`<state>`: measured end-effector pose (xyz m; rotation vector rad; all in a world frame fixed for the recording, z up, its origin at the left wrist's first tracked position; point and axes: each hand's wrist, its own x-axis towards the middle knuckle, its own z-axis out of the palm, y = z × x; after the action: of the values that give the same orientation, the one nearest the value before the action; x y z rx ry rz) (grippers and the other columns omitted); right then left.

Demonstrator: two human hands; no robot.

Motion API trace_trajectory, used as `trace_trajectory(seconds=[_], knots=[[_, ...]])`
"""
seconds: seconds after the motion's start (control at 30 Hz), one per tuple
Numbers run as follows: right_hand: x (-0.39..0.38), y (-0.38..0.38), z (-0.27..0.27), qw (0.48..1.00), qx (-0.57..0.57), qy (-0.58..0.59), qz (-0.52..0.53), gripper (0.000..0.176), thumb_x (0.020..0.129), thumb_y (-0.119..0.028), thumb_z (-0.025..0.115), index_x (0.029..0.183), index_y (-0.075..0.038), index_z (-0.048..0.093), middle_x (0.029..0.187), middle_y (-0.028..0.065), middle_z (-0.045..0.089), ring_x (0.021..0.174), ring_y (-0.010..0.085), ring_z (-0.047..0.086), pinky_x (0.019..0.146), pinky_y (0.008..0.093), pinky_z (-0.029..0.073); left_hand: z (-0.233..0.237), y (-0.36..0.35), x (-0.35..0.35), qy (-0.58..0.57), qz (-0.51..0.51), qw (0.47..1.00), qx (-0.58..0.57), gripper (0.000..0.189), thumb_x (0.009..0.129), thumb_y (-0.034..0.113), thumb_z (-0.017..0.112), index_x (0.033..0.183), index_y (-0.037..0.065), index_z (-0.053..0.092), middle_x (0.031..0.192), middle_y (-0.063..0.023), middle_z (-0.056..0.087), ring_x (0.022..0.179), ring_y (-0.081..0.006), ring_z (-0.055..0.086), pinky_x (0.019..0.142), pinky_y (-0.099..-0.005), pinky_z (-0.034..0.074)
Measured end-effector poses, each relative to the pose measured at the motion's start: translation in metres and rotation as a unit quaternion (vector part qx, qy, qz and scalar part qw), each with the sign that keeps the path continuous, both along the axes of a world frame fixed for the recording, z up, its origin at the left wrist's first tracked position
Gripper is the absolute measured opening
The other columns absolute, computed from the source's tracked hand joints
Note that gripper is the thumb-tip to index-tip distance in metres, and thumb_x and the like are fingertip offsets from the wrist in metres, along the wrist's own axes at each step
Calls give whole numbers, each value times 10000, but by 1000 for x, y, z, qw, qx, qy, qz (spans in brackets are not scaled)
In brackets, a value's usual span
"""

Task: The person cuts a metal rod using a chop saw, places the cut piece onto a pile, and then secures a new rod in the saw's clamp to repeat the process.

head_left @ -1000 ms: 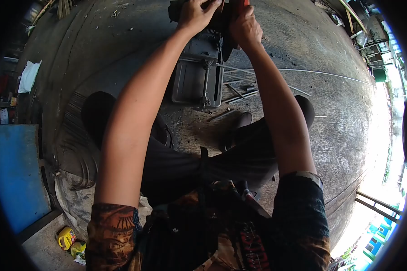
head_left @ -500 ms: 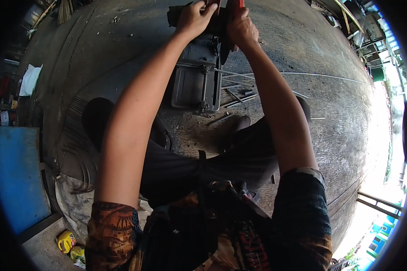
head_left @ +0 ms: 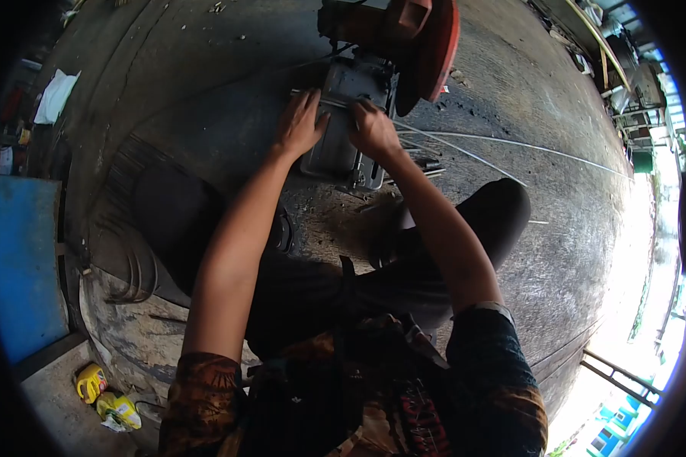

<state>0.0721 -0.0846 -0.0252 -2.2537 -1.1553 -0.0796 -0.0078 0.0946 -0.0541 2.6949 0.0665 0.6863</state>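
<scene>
A thin metal rod [head_left: 334,102] lies crosswise over the dark base [head_left: 329,152] of a cut-off saw. At its left end, my left hand [head_left: 302,126] rests on the rod with fingers stretched and the thumb apart. My right hand [head_left: 373,131] is closed around the rod near the base's right side. Beyond both hands stands the red saw head [head_left: 437,49] with its dark disc, raised above the base. The clamp screw [head_left: 356,171] shows below my right hand.
Long thin rods [head_left: 465,152] run over the floor to the right. Short metal pieces [head_left: 427,169] lie beside the base. A blue panel [head_left: 23,259] stands at the left, with yellow containers [head_left: 91,383] below it. My bent knees flank the saw.
Both hands have come off the saw head and moved back toward me, down to the rod on the base. The red saw head now shows more fully. The view has shifted.
</scene>
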Motion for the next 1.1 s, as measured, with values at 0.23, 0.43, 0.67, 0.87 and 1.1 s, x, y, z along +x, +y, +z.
trace_trajectory(seconds=[0.23,0.43,0.67,0.87,1.1], knots=[[15,42,-76,981,-155,117,19,250,827,-147,566,1045,-26,591,1075,232,619,947,413,626,817,478,520,-67,16,-25,56,65,996,-26,462,863,212,616,1224,-51,495,1190,-227,530,1151,-363,494,989,-423,415],[53,88,-127,993,-103,48,19,270,808,-157,606,1049,-34,618,1016,236,631,954,415,614,829,477,509,-93,18,-22,110,88,986,-90,416,838,190,642,1155,-44,507,1132,-218,540,1106,-370,510,959,-431,428],[101,137,-163,990,-139,-8,27,311,773,-166,633,1062,-59,591,1140,172,570,1082,364,574,967,430,434,-137,22,-15,127,86,982,-107,485,854,207,632,1219,-60,460,1180,-232,530,1144,-383,493,994,-441,412],[132,149,-192,970,-228,67,44,363,755,-252,657,1055,-51,619,1093,187,624,1066,355,599,927,453,480,-167,14,-26,157,107,977,-91,525,888,229,597,1290,-58,420,1257,-239,507,1209,-383,463,1038,-429,392],[148,156,-202,963,-239,120,31,384,741,-302,689,1069,-100,677,1067,149,664,1046,330,623,890,458,504,-165,7,-27,167,119,968,-144,512,889,240,600,1280,-40,423,1183,-217,534,1143,-357,506,955,-407,462]])
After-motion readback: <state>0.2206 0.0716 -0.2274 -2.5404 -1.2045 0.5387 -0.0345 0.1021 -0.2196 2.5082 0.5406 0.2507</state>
